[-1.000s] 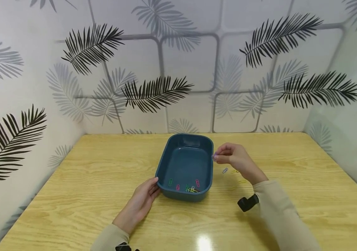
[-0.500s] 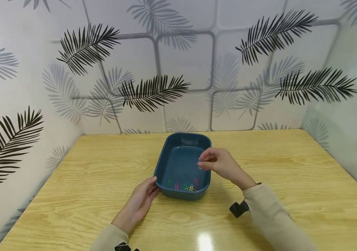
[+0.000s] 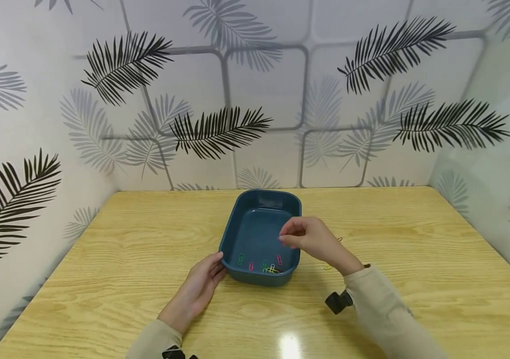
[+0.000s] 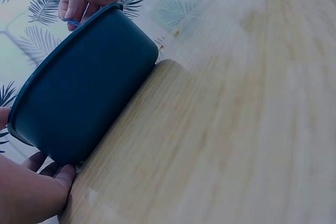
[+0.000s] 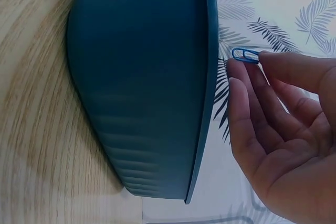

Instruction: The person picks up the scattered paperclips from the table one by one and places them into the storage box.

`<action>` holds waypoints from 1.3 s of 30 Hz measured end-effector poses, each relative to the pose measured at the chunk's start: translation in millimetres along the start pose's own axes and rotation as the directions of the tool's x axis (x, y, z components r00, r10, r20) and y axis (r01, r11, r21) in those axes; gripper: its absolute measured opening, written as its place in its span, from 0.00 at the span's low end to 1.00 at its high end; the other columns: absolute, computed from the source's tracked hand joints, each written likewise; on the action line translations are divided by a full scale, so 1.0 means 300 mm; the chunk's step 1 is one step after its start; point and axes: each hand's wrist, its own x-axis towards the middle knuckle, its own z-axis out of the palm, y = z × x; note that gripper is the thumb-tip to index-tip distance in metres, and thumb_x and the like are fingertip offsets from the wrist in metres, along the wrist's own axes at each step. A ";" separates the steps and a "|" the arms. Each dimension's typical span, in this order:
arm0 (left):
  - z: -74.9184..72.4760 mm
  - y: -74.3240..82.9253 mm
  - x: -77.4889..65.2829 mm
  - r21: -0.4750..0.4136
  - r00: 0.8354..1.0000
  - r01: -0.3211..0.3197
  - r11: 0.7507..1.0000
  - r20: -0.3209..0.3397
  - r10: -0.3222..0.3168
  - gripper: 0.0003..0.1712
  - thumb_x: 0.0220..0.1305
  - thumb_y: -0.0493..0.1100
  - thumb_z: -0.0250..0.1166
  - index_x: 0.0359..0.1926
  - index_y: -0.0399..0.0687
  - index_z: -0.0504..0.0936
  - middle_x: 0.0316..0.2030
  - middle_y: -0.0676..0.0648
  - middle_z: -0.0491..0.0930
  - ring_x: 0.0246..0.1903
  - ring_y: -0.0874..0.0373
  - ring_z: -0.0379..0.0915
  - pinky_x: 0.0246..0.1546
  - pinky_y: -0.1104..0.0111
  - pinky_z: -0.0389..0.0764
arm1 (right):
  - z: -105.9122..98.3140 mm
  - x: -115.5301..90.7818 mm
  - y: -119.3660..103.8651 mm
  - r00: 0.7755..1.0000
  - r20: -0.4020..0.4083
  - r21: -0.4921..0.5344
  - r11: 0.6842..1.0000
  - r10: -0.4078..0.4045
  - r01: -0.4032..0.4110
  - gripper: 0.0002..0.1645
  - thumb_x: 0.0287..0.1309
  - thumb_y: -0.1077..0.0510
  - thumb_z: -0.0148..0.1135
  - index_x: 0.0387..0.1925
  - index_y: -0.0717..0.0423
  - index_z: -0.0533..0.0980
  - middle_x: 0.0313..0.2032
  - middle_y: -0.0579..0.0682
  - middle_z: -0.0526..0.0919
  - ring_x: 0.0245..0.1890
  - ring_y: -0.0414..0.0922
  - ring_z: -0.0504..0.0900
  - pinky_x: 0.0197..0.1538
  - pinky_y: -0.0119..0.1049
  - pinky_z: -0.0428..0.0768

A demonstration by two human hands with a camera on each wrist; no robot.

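Note:
My right hand [image 3: 310, 239] is over the right side of a dark blue plastic bin [image 3: 255, 278]. Between thumb and fingertips it pinches a blue paper clip [image 5: 245, 55], held above the bin's rim. My left hand [image 3: 203, 286] holds the bin's near left corner, thumb at the rim and the other fingers low against the outer wall. Inside, toward the near end, lie several paper clips: a green one [image 3: 240, 259], a pink one [image 3: 251, 266], another pink one [image 3: 279, 260], and a small cluster with a yellow one [image 3: 273, 270].
On the wooden table [image 3: 147, 234], right of the bin, lies a yellow paper clip [image 3: 328, 268], partly behind my right forearm. Part of another clip [image 3: 339, 239] shows beyond my right wrist. A leaf-patterned wall [image 3: 272, 159] stands behind the table.
My right hand has carried the paper clip left from the bin's right rim to above its inside, then dipped slightly. My left hand stays on the bin's corner.

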 end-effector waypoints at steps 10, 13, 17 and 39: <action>0.003 0.002 -0.004 0.012 1.000 -0.003 1.000 -0.003 0.003 0.29 0.71 0.41 0.53 0.66 0.26 0.62 0.65 0.34 0.63 0.61 0.50 0.62 0.62 0.62 0.65 | 0.004 -0.004 0.003 1.000 0.000 -0.035 0.999 -0.021 0.021 0.03 0.61 0.63 0.63 0.34 0.60 0.81 0.30 0.47 0.82 0.34 0.57 0.81 0.38 0.44 0.83; 0.003 0.001 -0.004 0.012 1.000 -0.001 1.000 -0.007 0.001 0.29 0.71 0.41 0.53 0.66 0.26 0.62 0.65 0.34 0.63 0.61 0.51 0.62 0.61 0.62 0.65 | 0.004 -0.006 0.004 1.000 -0.004 -0.042 0.999 -0.022 0.022 0.03 0.61 0.63 0.63 0.34 0.60 0.81 0.31 0.48 0.82 0.34 0.56 0.81 0.37 0.45 0.83; 0.002 0.000 -0.004 0.012 1.000 0.003 1.000 -0.016 -0.003 0.29 0.71 0.41 0.54 0.66 0.26 0.62 0.64 0.34 0.64 0.61 0.51 0.62 0.61 0.63 0.66 | 0.004 -0.009 0.002 1.000 -0.005 -0.033 0.999 -0.016 0.016 0.04 0.60 0.64 0.64 0.36 0.62 0.80 0.31 0.49 0.82 0.34 0.56 0.81 0.38 0.46 0.83; 0.004 -0.003 -0.004 0.016 1.000 -0.005 1.000 -0.018 0.005 0.29 0.71 0.41 0.54 0.65 0.26 0.63 0.62 0.35 0.67 0.58 0.53 0.66 0.58 0.65 0.68 | -0.015 -0.006 0.013 1.000 -0.016 -0.050 0.999 0.016 -0.016 0.05 0.62 0.64 0.62 0.38 0.63 0.80 0.33 0.50 0.82 0.36 0.56 0.82 0.37 0.43 0.83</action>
